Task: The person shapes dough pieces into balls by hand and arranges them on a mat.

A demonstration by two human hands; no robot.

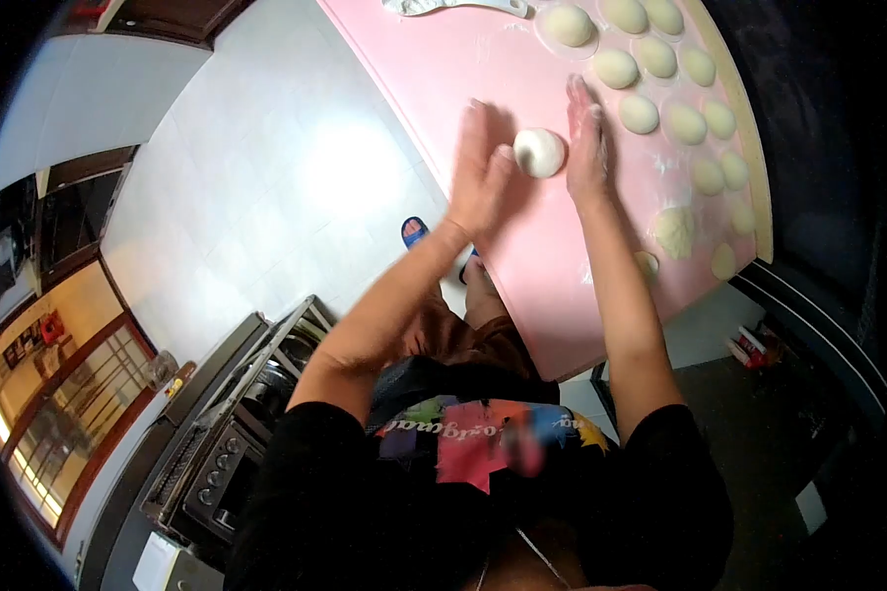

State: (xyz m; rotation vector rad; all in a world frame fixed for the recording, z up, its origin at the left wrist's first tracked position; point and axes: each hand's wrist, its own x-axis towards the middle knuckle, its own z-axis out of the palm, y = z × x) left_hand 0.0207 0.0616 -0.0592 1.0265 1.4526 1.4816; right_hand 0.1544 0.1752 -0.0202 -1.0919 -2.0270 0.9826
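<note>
And here's the pale tiled floor [217,187], biggest of all, stretching off to the left, with the pink worktop [443,69] cutting across the upper right. Over at lower left sits the dark stove [229,468], knobs on its front. Now the hands: the left hand [478,177], a bit blurred, has its grip open, fingers reaching forward; the right hand [586,148] is up on edge, its grip open too, palm turned inward, floury at the fingers. Pale dough rounds [657,57] crowd the worktop's right side, one partly hidden by the right forearm. A white utensil [463,6] lies at the top edge. And there's the smooth dough ball [539,153], on the worktop right between both palms; whether either touches it, I can't tell. Last, a blue sandal [414,231] down on the floor.
</note>
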